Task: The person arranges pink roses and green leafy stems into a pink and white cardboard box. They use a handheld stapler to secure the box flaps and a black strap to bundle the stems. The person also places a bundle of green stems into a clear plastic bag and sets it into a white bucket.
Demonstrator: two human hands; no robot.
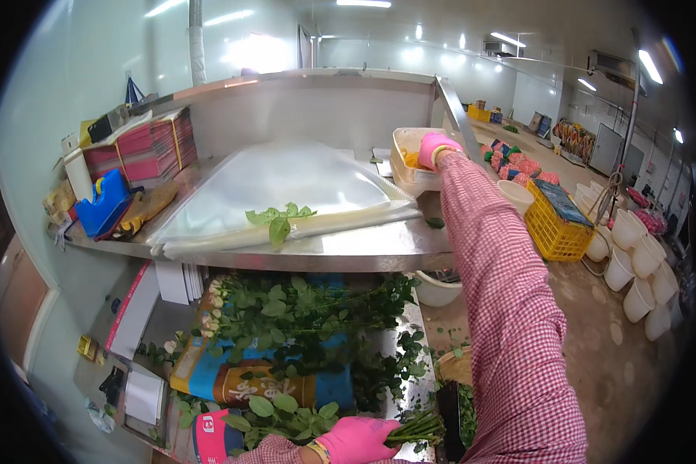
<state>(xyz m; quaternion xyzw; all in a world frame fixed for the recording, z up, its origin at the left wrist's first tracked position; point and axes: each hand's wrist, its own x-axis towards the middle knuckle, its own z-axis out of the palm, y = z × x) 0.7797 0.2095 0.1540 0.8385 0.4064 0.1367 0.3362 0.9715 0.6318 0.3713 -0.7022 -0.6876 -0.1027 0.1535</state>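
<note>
My left hand (357, 440), in a pink glove, is closed around a bunch of leafy green stems (417, 428) at the bottom of the view. The cut ends point right and the leaves (286, 417) spread left, beside a pink and blue wrap (215, 435). Stretched far forward, my right hand (438, 145), also gloved in pink, reaches into a whitish plastic tub (417, 184) at the shelf's right end. Small orange-yellow things (411, 159) show in the tub; they look like rubber bands. The fingers of that hand are hidden.
Clear plastic sleeves (286, 189) lie stacked on the metal shelf (348, 263), left of the tub. A blue tape dispenser (104, 205) and pink bundled sheets (143, 147) stand farther left. Below lie leafy rose stems (301, 309). A yellow crate (557, 228) and white buckets (639, 259) stand right.
</note>
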